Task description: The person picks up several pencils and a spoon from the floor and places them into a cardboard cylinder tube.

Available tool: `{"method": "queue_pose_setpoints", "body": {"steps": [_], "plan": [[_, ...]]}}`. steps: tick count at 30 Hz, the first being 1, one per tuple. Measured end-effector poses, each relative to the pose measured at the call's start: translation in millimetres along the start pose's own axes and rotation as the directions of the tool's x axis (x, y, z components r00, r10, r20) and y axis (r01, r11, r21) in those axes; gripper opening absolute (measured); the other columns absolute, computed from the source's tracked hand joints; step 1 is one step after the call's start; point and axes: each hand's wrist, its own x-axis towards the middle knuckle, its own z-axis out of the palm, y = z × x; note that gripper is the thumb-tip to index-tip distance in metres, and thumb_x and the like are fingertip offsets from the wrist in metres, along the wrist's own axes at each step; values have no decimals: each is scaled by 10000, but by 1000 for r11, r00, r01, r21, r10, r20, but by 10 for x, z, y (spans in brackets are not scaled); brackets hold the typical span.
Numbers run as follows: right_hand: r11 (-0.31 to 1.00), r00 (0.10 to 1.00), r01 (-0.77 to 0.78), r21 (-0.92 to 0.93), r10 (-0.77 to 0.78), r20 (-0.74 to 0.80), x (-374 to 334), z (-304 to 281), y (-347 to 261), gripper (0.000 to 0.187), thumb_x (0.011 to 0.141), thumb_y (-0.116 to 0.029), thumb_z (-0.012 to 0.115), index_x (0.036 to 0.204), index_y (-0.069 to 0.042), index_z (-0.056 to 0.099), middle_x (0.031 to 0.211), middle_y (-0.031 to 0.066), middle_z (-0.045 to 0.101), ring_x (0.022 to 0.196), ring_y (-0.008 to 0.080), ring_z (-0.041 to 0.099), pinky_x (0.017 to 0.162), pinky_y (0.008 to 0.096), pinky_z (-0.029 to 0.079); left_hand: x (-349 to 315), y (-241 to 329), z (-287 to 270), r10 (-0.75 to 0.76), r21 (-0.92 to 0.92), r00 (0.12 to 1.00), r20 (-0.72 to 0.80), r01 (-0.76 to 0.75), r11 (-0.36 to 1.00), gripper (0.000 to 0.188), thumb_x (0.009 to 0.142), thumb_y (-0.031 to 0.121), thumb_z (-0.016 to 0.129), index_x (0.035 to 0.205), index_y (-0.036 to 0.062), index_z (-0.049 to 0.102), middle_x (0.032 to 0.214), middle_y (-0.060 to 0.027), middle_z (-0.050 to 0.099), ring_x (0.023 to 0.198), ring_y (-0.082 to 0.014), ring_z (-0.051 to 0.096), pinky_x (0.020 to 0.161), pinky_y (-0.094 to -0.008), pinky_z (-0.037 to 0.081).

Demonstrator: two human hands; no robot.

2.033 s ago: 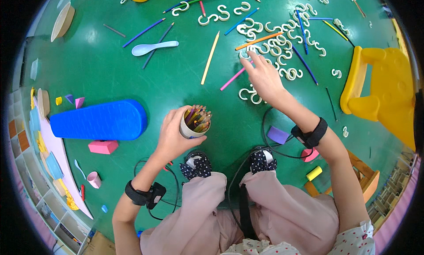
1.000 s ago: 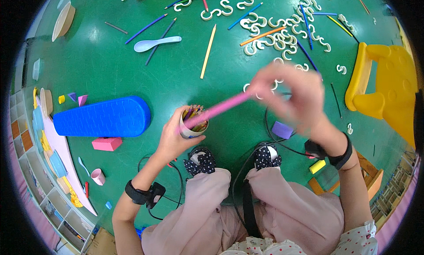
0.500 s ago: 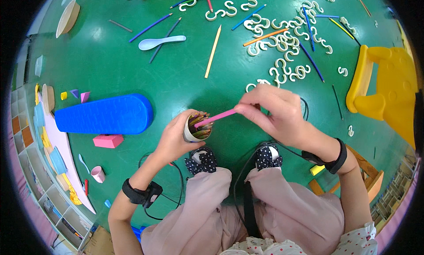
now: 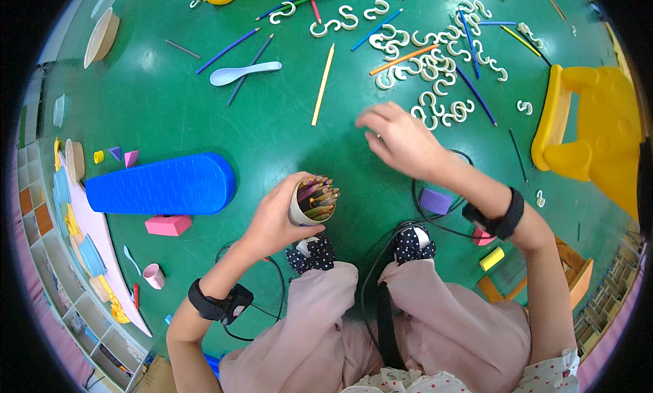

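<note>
My left hand (image 4: pixel 273 208) is wrapped round a whitish round cup (image 4: pixel 296 213) just above my shoes. Many coloured pencils (image 4: pixel 317 198) stand packed in the cup, points up. To the right of it and farther off, my right hand (image 4: pixel 403 143) hovers over the green floor with nothing in it, its fingers apart and slightly blurred. A pale yellow pencil (image 4: pixel 323 85) lies ahead of the hands. Nearest to the right hand is the heap of white S-shaped hooks (image 4: pixel 430 68), with an orange pencil (image 4: pixel 404 60) and several blue ones on it.
A light blue spoon (image 4: pixel 245 73) and more pencils lie at the far left. On the left are a long blue block (image 4: pixel 160 184), a pink block (image 4: pixel 168 225) and a pink cup (image 4: pixel 154 276). A yellow plastic chair (image 4: pixel 585 121) stands right. Black cables (image 4: pixel 416 189) loop near my shoes.
The pink pencil that my right hand held at the cup has left its fingers and appears to be in the cup. That hand has moved slightly left and away from me.
</note>
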Motion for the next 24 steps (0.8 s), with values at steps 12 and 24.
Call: {"method": "queue_pose_setpoints", "body": {"steps": [12,24], "plan": [[782,1000,18,-623,-14,11,920,538,388,189,721,-116,583,906,-82,560,1072,97,482,1030,223,469,720,348,436,-163,-145,-50,-199,85,977,74,193,978,764,595,170,817,1223,72,393,1126,-141,555,1072,-284,549,913,-353,436],[709,983,132,-693,-185,-3,631,442,685,88,754,-137,551,826,-87,555,883,38,513,923,190,498,758,395,389,-96,-163,18,-82,66,994,74,77,995,775,591,191,814,1225,68,387,1146,-145,532,1076,-317,531,927,-367,422]]}}
